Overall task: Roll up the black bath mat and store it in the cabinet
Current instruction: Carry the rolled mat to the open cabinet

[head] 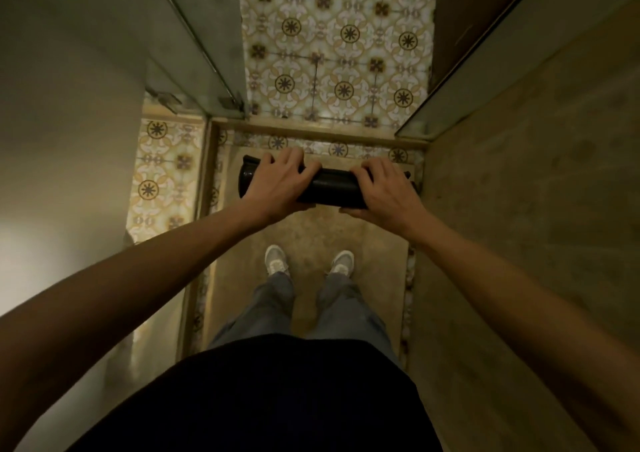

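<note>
The black bath mat (329,188) is rolled into a tight horizontal cylinder, held out in front of me above the floor. My left hand (277,184) grips the roll near its left end, fingers wrapped over the top. My right hand (381,188) grips its right end the same way. The roll's left end face shows as a dark oval. No cabinet is visible that I can identify with certainty.
I stand on a beige stone floor patch (311,236) with my shoes (277,261) below the roll. Patterned tiles (339,53) stretch ahead past a raised threshold. A glass panel with hinges (207,53) stands at left; a beige wall (536,174) closes the right side.
</note>
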{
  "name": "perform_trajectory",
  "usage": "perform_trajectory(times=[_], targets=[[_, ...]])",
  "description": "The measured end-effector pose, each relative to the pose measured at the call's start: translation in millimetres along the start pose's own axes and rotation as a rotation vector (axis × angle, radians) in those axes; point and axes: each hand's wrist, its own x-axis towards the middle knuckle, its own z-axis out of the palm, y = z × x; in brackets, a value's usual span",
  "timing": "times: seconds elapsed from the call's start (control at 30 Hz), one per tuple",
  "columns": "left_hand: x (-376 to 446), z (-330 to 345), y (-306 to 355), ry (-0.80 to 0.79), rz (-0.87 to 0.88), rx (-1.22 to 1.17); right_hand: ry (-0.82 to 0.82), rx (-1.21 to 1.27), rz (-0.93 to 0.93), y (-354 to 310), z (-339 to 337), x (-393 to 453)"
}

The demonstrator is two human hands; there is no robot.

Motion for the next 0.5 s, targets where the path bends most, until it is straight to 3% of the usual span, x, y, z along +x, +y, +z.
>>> perform_trajectory(times=[0.5], targets=[[41, -57, 17, 0.099, -0.038, -0.008, 0.032, -0.002, -0.072, 66, -59, 11]])
